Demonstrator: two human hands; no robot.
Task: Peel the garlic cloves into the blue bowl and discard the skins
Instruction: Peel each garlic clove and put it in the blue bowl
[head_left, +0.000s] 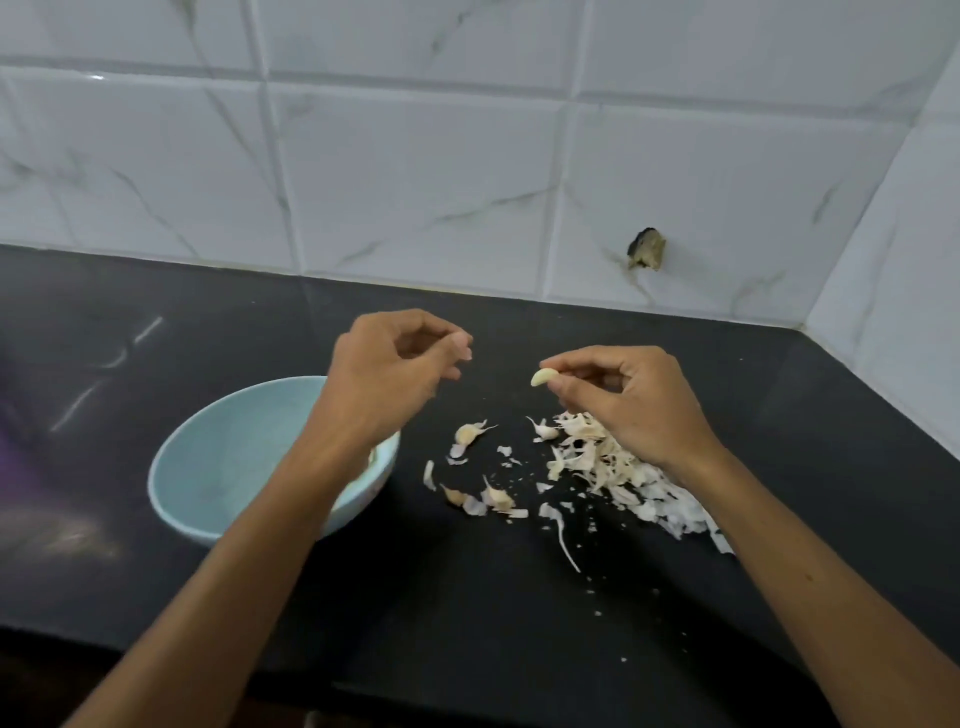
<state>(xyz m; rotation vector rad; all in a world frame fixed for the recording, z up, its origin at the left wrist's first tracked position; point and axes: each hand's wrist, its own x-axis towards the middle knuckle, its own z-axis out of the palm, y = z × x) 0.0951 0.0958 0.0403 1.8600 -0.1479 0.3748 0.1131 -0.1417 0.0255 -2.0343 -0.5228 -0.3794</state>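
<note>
Plainly, the black worktop is carrying everything: the blue bowl is sitting at the left, partly under the left forearm, and the pile of skins is lying at the right, beneath the right wrist. The hands are hovering apart above it. The left hand is curling its fingertips toward the thumb above the bowl's far rim; whether it is pinching a scrap of skin I cannot tell. The right hand is pinching a bare, pale clove between thumb and forefinger, well apart from the bowl. Between bowl and pile a few unpeeled cloves are lying loose. The bare clove is looking light, firm and smooth, probably slick, so it is asking for a gentle pinch across its thick middle. The skins are looking papery and featherlight, and are probably easier to sweep together than to pick up singly.
</note>
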